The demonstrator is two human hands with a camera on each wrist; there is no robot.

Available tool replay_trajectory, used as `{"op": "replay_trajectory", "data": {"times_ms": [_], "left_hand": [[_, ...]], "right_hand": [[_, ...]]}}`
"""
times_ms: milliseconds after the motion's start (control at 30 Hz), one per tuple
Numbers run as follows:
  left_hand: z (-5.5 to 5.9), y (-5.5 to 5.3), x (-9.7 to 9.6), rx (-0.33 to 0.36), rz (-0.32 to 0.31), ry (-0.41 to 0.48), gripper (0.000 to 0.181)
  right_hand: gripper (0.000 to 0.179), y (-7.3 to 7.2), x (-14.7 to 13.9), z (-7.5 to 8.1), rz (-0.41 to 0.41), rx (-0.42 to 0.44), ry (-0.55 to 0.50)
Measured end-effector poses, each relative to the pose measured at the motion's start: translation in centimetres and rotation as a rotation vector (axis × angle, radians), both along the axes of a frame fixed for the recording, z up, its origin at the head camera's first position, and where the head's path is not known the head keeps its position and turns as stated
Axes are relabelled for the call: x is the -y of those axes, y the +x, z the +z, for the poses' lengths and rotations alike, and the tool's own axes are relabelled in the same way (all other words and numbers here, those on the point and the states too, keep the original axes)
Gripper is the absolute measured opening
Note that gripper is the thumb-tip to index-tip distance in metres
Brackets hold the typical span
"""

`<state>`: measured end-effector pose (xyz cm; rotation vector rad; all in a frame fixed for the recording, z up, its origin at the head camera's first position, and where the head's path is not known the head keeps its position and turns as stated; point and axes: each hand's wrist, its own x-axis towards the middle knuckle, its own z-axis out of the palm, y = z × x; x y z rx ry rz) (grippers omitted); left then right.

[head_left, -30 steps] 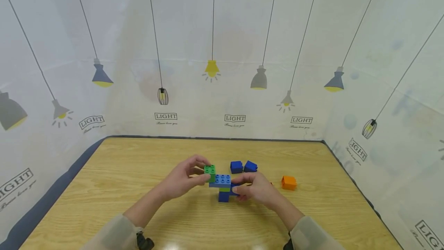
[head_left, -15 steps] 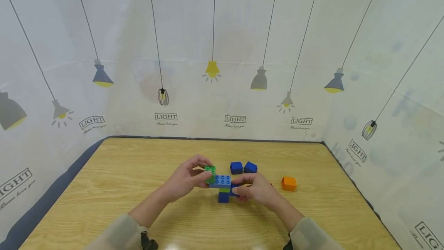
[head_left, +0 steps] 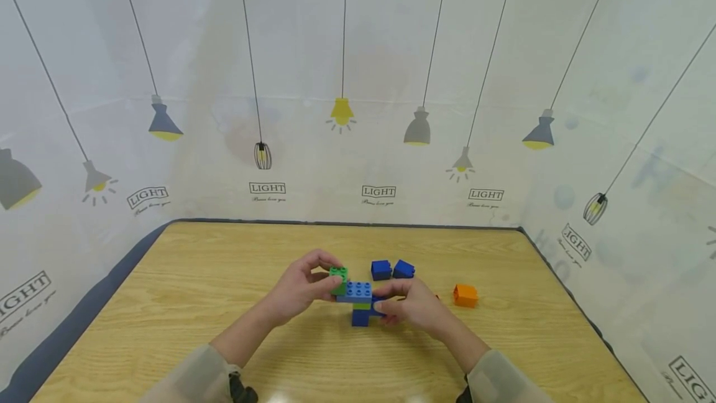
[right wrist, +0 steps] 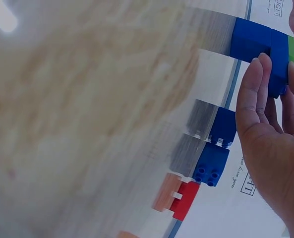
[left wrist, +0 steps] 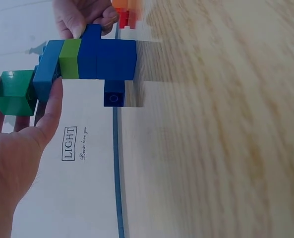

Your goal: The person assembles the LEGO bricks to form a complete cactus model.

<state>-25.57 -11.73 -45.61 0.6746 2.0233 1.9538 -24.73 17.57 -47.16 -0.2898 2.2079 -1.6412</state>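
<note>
My left hand (head_left: 296,294) pinches a green toy building brick (head_left: 339,274) between thumb and fingers at the left end of a light blue brick (head_left: 358,293). That brick tops a small stack, over a lime green brick (left wrist: 70,58) and dark blue bricks (left wrist: 114,59) standing on the table. In the left wrist view, one fingertip also touches the light blue brick's underside. My right hand (head_left: 419,310) grips a dark blue brick (right wrist: 278,64) jutting from the stack's right side. Its fingers partly hide this brick in the head view.
Two loose dark blue bricks (head_left: 393,269) lie behind the stack on the wooden table (head_left: 224,254). An orange brick (head_left: 465,295) lies to the right. A red brick (right wrist: 186,201) shows in the right wrist view, mostly hidden behind my right hand in the head view.
My left hand has shifted slightly to the right, its thumb now farther over the green brick's front. The right hand and the stack stay almost where they were.
</note>
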Motion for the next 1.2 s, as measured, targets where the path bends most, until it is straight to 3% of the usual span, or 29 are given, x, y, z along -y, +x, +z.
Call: {"op": "replay_trajectory", "data": {"times_ms": [500, 967, 1200], "left_hand": [[-0.06, -0.27, 0.37, 0.017, -0.008, 0.005, 0.031], [-0.59, 0.30, -0.07, 0.070, 0.040, 0.011, 0.036], [-0.61, 0.39, -0.39, 0.036, 0.060, 0.039, 0.034]], "right_hand": [[0.030, -0.25, 0.04, 0.13, -0.002, 0.005, 0.012], [0.030, -0.16, -0.05, -0.22, -0.002, 0.004, 0.006], [0.029, -0.14, -0.08, -0.21, -0.004, 0.007, 0.006]]}}
